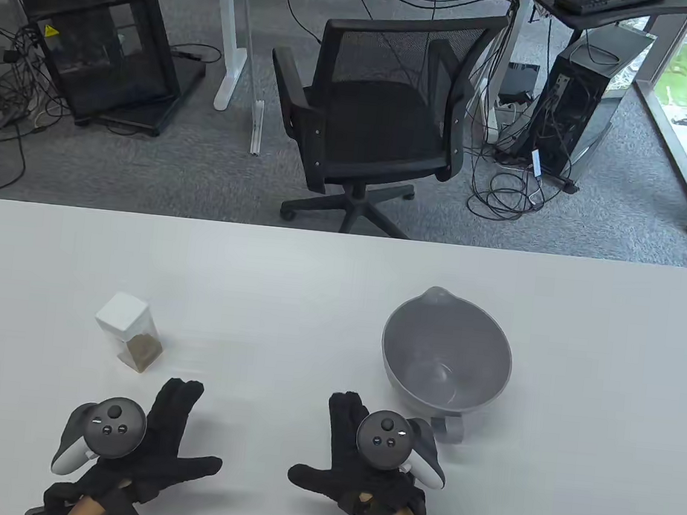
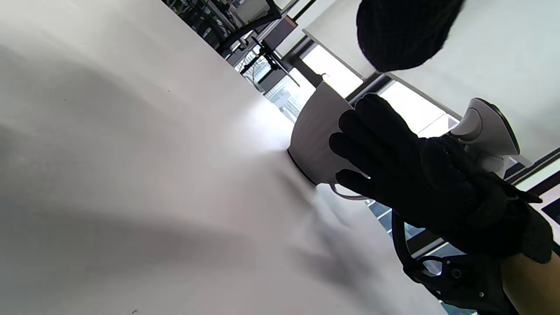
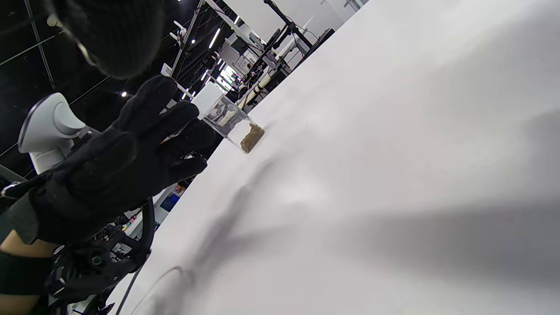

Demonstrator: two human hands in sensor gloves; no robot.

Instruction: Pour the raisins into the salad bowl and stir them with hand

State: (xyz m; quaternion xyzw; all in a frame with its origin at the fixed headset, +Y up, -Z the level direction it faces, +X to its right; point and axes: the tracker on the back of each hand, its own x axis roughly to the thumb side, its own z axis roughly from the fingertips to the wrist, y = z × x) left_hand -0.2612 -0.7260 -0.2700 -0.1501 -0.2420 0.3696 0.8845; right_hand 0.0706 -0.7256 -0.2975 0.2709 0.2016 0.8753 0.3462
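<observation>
Left hand (image 1: 146, 442), black knit glove, lies flat at lower left of the table view: fingers straight and together, thumb splayed, holding nothing. Right hand (image 1: 360, 462) mirrors it at lower centre, flat and empty. Each carries a rounded grey-and-black tracker on its back. Just beyond the left fingertips: a clear square-sided jar (image 1: 128, 332) with white cap, brownish raisins (image 1: 144, 352) heaped at its bottom. Just right of the right hand: smooth grey rounded salad bowl (image 1: 446, 355), pouring lip on its far rim. Counter (image 1: 292, 289) matte white.
</observation>
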